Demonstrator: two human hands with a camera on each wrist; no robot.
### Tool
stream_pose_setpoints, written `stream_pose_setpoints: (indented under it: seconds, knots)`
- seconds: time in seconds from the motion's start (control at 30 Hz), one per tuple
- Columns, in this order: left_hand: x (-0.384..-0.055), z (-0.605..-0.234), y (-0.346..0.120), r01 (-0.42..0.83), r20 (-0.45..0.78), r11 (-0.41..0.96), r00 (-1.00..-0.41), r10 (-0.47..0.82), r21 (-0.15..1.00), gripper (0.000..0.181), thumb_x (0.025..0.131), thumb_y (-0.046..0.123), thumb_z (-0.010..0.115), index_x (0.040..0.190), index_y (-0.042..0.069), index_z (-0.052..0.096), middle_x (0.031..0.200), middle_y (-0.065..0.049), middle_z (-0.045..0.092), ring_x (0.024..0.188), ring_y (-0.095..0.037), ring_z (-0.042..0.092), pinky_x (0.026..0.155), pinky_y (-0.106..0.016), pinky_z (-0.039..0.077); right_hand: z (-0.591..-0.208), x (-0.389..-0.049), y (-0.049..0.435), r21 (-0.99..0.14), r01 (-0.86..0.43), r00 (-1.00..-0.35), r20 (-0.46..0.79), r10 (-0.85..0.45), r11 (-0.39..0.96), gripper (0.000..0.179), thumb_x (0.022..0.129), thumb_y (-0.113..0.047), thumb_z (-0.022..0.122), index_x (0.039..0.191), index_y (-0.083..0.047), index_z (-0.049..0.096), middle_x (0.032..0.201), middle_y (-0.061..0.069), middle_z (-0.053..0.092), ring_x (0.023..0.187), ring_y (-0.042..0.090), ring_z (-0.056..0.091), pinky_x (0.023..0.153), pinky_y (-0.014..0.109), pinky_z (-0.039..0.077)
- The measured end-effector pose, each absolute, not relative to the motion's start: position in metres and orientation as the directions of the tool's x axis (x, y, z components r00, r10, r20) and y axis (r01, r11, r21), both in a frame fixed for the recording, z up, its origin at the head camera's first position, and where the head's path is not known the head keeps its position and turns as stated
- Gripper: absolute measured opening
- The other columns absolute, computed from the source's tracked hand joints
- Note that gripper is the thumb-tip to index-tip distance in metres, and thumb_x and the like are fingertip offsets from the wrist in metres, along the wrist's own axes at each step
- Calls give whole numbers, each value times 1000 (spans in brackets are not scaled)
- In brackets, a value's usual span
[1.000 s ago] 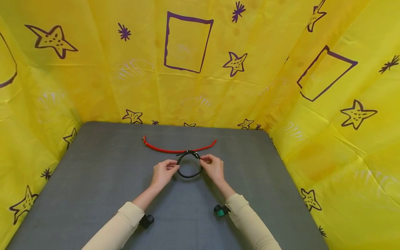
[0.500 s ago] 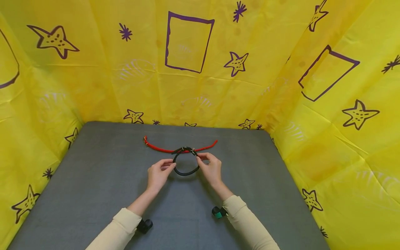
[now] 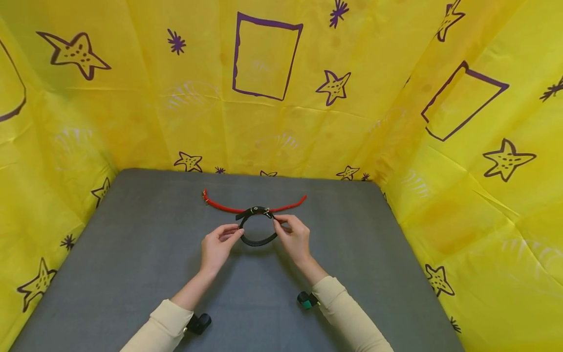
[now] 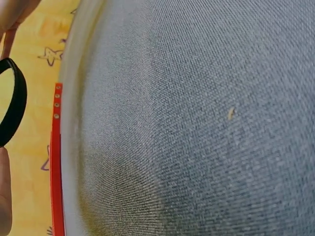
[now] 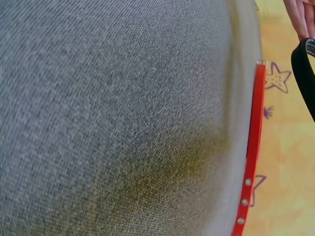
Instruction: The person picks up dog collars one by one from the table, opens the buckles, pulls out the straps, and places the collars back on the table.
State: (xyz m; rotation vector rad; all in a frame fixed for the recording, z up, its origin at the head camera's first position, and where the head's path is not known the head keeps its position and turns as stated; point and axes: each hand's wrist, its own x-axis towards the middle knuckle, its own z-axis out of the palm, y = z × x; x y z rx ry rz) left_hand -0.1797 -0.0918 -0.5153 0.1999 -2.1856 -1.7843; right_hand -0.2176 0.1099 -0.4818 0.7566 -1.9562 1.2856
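Black buckled collar [image 3: 257,243] is pinched at nine o'clock by left hand [image 3: 218,245], three by right hand [image 3: 296,239]; buckle [image 3: 267,211] at one.

The head view looks forward and down from six o'clock. The wrist views, nearer the grey table [image 3: 369,244], face twelve; both see the black loop [image 4: 20,101].

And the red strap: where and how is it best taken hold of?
Pinch the red strap near its right end, coming from above right, I'd say: that stretch shows bare, while the black collar overlaps its middle in the head view and a buckle sits at its left end.
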Motion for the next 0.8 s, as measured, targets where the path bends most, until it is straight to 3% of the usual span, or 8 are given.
stream_pose_setpoints:
  seconds: [0.33, 0.57, 0.8]
  knots:
    - [-180, -514, -98, 25, 83, 200, -956, -282, 979, 39, 78, 35, 83, 108, 10, 73, 98, -6, 73, 86, -8, 69, 71, -16, 52, -481, -217, 109, -563, -756, -622, 777, -97, 334, 18, 75, 19, 72, 88, 8, 70, 83, 19, 69, 71, 32, 67, 55, 37, 57]
    - [-189, -507, -102, -73, -63, 43, -978, -197, 996, 51, 80, 30, 82, 121, 4, 67, 112, -13, 69, 94, -7, 66, 77, -16, 51, -479, -214, 109, -585, -743, -644, 757, -109, 325, 16, 76, 17, 72, 90, 7, 71, 84, 18, 69, 72, 31, 68, 57, 37, 57]
    - [-195, -502, -104, -114, -120, -66, -989, -91, 991, 47, 83, 20, 80, 120, -3, 65, 100, -4, 72, 86, -6, 67, 78, -21, 53, -478, -213, 110, -595, -740, -653, 747, -124, 314, 15, 77, 15, 72, 90, 7, 72, 83, 18, 69, 73, 30, 68, 59, 30, 57]
